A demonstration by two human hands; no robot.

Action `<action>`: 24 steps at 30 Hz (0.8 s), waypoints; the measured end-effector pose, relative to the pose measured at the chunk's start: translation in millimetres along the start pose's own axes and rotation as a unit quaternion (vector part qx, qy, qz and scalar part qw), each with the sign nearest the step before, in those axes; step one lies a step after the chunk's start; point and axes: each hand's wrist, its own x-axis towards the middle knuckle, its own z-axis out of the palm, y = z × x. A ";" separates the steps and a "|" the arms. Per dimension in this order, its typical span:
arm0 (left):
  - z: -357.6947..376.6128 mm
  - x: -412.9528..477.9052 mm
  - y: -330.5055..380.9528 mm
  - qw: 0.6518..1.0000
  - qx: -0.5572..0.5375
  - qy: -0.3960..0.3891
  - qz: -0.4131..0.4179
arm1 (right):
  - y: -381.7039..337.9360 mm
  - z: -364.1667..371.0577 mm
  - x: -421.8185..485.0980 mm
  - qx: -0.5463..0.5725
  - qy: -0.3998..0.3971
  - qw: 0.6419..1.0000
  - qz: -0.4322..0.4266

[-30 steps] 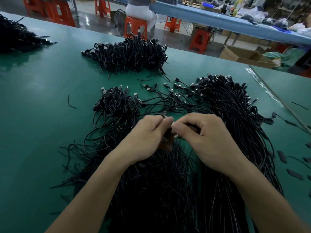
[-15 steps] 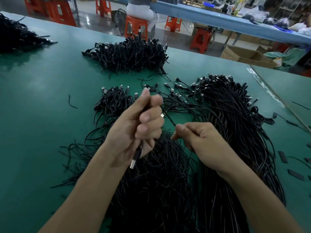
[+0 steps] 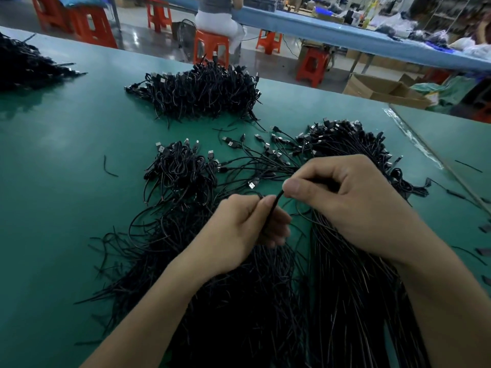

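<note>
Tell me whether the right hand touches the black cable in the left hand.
Touching. The head view shows the right hand pinching the black cable between thumb and forefinger, while the left hand grips it lower down.

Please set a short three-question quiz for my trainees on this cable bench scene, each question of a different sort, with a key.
1. True or false: the left hand and the right hand both hold the same black cable.
2. Which colour is the table under the cable piles? A red, B green, C white.
3. Fill the gap: the seated person beyond the table sits on an ______ stool.
Key: 1 true; 2 B; 3 orange.
</note>
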 end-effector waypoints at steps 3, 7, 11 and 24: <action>-5.6 -6.5 14.8 0.985 -0.139 -0.087 -0.054 | 13.1 8.4 5.0 0.061 0.058 0.996 0.009; -16.9 -7.9 21.7 0.941 -0.301 -0.116 -0.106 | 26.7 29.6 2.5 0.108 0.086 0.988 0.062; -25.3 -5.7 24.5 0.848 -0.495 -0.178 -0.068 | 23.2 46.9 -5.9 0.078 0.032 0.992 0.095; -12.3 -4.4 14.7 0.992 0.100 0.067 0.027 | 6.5 28.8 -18.4 -0.085 -0.112 0.990 0.001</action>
